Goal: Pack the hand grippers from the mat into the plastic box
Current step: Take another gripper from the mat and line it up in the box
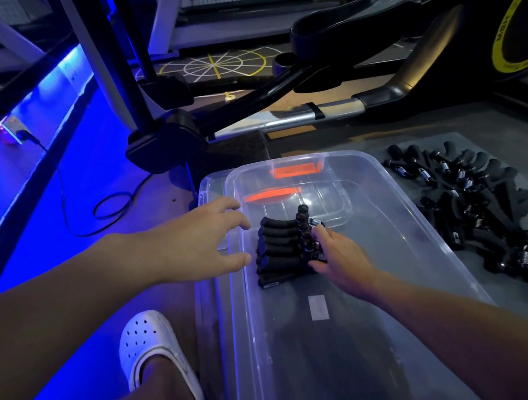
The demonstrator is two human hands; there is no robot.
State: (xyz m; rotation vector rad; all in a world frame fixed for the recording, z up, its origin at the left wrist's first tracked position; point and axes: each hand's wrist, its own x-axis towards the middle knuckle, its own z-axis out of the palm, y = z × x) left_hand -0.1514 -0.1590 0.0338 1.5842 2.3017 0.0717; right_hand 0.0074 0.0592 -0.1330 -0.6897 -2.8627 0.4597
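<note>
Blue-lit gym floor (99,186) carries a clear plastic box (414,220), with a grey mat (484,145) along its right side heaped with hand grippers (475,203). Inside the box, against its left wall, stands a packed row (278,248) of them. The right hand (338,257) pinches the end gripper (303,228) of that row between thumb and fingers. The left hand (202,235) hovers with fingers spread and empty over the left rim.

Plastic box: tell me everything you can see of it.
The plastic box is a long, clear, lidless tub with rounded corners. It lies flat on the floor beside the grey mat. Orange clips show at its far end, and a small white label shows on its bottom. A neat stack of black hand grippers sits inside, toward the far left. The right hand reaches in and holds that stack. The left hand hovers open at the left rim.
</note>
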